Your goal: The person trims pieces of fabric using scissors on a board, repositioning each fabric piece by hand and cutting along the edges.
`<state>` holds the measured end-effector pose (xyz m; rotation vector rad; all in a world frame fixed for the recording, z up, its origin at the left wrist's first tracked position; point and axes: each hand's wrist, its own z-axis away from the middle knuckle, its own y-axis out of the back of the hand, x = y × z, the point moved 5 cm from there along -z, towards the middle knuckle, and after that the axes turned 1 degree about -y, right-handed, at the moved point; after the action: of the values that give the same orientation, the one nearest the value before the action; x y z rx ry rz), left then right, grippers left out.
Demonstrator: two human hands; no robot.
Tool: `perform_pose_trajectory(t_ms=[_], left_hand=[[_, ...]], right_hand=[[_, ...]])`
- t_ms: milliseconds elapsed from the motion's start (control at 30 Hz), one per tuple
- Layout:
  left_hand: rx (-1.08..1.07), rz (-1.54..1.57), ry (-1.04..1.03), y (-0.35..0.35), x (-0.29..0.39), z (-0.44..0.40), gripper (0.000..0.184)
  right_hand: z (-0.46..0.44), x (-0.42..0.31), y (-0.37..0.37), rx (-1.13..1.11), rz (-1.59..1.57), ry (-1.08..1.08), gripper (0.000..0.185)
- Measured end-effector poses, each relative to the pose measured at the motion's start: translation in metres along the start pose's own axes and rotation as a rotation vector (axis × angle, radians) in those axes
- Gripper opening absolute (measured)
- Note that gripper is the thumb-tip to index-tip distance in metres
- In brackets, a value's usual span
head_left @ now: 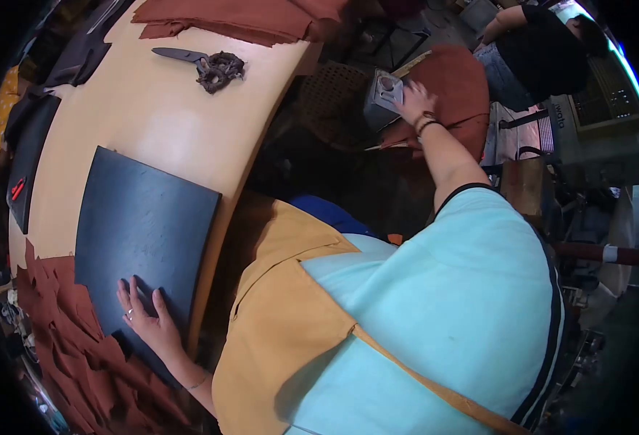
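My left hand (147,319) lies flat with fingers spread on a dark blue-black sheet (149,217), near its lower end. A ring shows on one finger. The sheet lies on the pale tabletop (134,101) along the edge closest to me. Out to my right, my right hand (415,104) grips the edge of a square metal tin (383,98) with a round opening on top. Its fingertips are partly hard to make out. Reddish-brown material (453,80) lies beside and under that hand.
A dark-bladed knife (178,54) with a wrapped handle lies on the table. Reddish-brown pieces are stacked at the far end (239,18) and heaped by my left arm (80,341). A woven stool (330,101) stands beside the tin. Another person (544,54) is nearby.
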<state>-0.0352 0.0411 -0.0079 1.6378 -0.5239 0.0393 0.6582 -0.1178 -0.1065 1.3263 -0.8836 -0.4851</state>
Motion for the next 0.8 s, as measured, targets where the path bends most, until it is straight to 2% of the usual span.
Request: perform_pose_trajectory(t_ms=[67,133,233,333,367,500,600,667,733,800], left_hand=[[-0.005,-0.002,0.013,-0.001,-0.001,0.0,0.045],[-0.004,-0.001,0.013,0.0,0.001,-0.001,0.044],[0.0,-0.027,0.026,-0.002,0.002,0.0,0.044],[-0.004,-0.045,0.033,-0.002,0.001,0.001,0.045],[-0.007,-0.051,0.034,-0.002,0.001,0.001,0.045],[-0.002,-0.05,0.014,-0.002,0.001,0.001,0.046],[-0.003,-0.059,0.007,-0.003,-0.002,0.002,0.046],[-0.007,-0.058,-0.003,-0.003,-0.002,0.002,0.046],[0.0,-0.05,-0.006,0.0,0.001,0.002,0.046],[0.016,-0.028,-0.037,-0.001,0.004,0.001,0.046]], right_hand=[[0.016,0.042,-0.008,-0.289,0.125,-0.111,0.062],[0.032,0.054,0.002,-0.518,0.341,-0.148,0.066],[0.021,0.054,-0.001,-0.638,0.398,-0.022,0.066],[0.009,0.06,-0.012,-0.601,0.217,-0.127,0.057],[0.007,0.059,-0.01,-0.449,0.164,-0.144,0.048],[-0.009,0.051,0.008,-0.333,-0.194,-0.085,0.036],[-0.029,0.044,0.03,-0.134,-0.38,-0.108,0.042],[-0.052,0.051,0.049,0.18,-0.685,-0.235,0.049],[-0.038,0.033,0.099,0.3,-1.324,-0.48,0.057],[-0.038,0.016,0.15,0.514,-1.482,-0.612,0.06]])
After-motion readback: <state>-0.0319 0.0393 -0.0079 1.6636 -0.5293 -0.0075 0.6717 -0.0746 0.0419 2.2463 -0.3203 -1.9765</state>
